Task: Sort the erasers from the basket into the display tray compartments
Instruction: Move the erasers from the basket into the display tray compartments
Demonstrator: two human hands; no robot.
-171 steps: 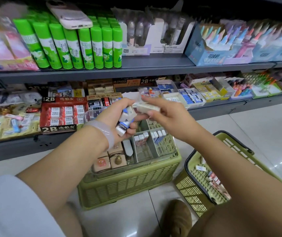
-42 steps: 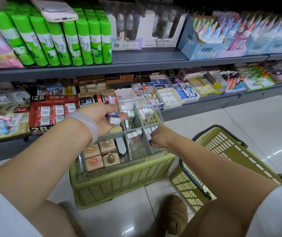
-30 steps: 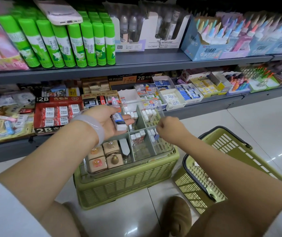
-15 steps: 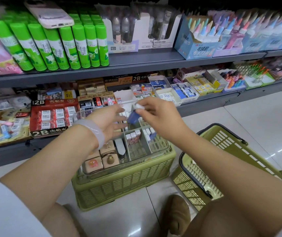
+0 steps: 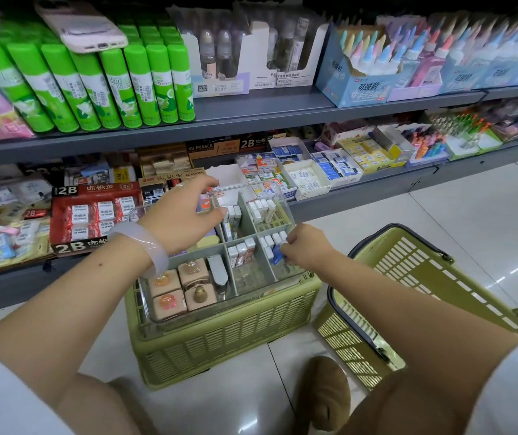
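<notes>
A clear display tray with several compartments lies on an upturned green basket. White, blue and pink erasers stand in rows in its compartments. My right hand pinches a blue-and-white eraser down in the near right compartment, beside a row of white erasers. My left hand hovers over the back left compartments with relaxed fingers and holds nothing. The green shopping basket stands tilted on the floor to the right; my right arm hides most of its inside.
Pink boxed erasers fill the near left compartment. Shelves behind hold green glue sticks, red 2B eraser boxes and small eraser cartons. A phone lies on the glue sticks. A brown shoe is on the floor tiles.
My right hand took the blue-and-white eraser from my left hand above the tray and lowered it into the near right compartment. My left hand is now empty.
</notes>
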